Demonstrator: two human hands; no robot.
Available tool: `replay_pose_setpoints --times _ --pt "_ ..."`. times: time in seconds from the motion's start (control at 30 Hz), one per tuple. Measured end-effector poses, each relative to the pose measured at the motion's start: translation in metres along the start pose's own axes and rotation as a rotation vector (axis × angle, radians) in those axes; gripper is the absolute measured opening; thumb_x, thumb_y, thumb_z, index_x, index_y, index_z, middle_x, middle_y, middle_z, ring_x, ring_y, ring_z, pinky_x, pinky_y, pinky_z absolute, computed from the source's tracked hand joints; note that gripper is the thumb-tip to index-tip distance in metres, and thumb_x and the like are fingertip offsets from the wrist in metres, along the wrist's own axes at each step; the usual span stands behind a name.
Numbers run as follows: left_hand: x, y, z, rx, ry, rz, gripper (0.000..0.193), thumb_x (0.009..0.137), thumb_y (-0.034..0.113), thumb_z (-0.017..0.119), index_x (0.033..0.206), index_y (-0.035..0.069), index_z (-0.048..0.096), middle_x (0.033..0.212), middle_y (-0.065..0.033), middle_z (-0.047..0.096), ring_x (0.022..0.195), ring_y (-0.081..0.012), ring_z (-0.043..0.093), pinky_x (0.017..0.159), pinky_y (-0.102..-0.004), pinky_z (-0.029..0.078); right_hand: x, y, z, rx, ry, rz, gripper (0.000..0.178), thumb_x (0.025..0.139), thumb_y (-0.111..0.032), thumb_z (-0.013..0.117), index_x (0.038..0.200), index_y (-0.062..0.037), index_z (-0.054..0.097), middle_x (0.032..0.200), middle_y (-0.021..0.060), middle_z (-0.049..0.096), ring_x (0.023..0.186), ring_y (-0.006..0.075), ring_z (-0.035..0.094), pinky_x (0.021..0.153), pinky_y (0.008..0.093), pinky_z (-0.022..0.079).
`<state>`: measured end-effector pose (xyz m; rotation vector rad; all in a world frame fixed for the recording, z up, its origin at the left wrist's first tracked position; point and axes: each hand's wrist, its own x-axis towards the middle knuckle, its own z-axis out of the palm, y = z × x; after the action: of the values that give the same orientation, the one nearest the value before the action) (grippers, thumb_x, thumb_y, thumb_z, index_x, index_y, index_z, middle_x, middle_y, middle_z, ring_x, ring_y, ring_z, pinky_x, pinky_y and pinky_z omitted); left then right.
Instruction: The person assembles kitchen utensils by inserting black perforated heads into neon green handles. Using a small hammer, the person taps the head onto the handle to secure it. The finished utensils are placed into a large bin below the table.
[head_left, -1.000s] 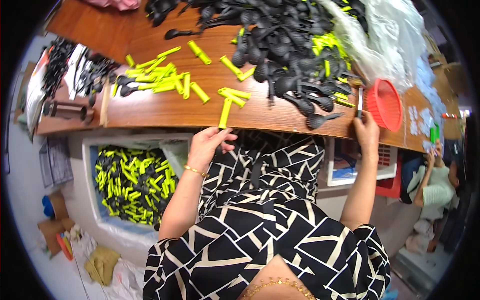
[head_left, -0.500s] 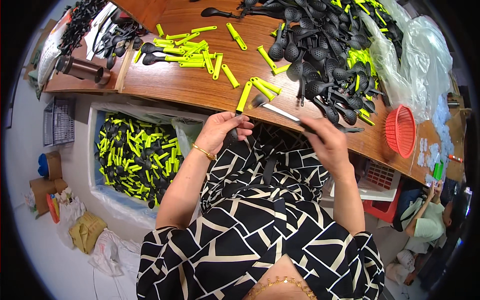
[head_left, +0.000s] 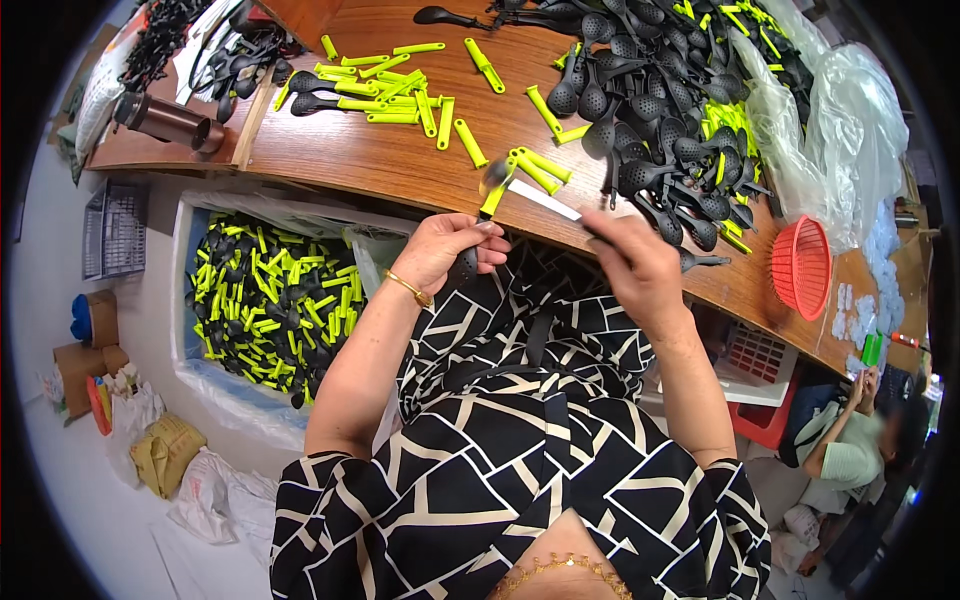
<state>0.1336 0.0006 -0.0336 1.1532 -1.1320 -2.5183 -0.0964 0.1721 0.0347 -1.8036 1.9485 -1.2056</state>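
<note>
My left hand (head_left: 447,252) is closed around the neck of a black perforated spoon (head_left: 464,266), its bowl hanging below my fingers. The spoon's lime-green handle (head_left: 491,203) points away from me over the table's near edge. My right hand (head_left: 640,262) grips the dark end of a hammer (head_left: 545,200) with a pale, flat shaft. Its dark head is smeared by motion and overlaps the far end of the lime-green handle; whether they touch I cannot tell. Just beyond lie two loose lime-green handles (head_left: 534,172).
More lime-green handles (head_left: 400,95) lie at the table's left. Black perforated spoons (head_left: 640,120) are heaped at the right, near a red basket (head_left: 800,268) and clear plastic bags (head_left: 840,120). A lined bin (head_left: 182,300) of green-handled spoons stands lower left. At far right is another person (head_left: 845,440).
The hammer's head has swung up and left, from beside the lime-green handle to over its far end. My right hand has shifted slightly left; my left hand keeps its hold.
</note>
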Motion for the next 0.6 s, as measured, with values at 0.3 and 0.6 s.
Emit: replay_pose_setpoints --times 0.3,0.6 --pt "0.002 -0.008 -0.006 0.004 -0.090 0.062 0.029 0.103 0.021 0.065 0.119 -0.004 0.066 0.101 -0.0159 0.076 0.079 -0.0165 0.074 0.072 -0.0269 0.059 0.004 0.012 -0.007 0.035 0.006 0.150 0.035 0.092 -0.004 0.073 0.127 -0.0071 0.071 0.114 0.0146 0.074 0.105 0.0279 0.072 0.091 0.0331 0.055" --pt "-0.047 -0.029 -0.044 0.283 0.226 0.402 0.030 0.107 0.023 0.057 0.120 -0.002 0.067 0.101 -0.0118 0.075 0.082 -0.0159 0.073 0.076 -0.0268 0.054 -0.032 0.097 -0.081 0.382 0.552 0.572 0.041 0.105 -0.014 0.060 0.146 -0.0115 0.057 0.093 -0.0037 0.063 0.063 -0.0001 0.042 0.051 0.0176 0.032"
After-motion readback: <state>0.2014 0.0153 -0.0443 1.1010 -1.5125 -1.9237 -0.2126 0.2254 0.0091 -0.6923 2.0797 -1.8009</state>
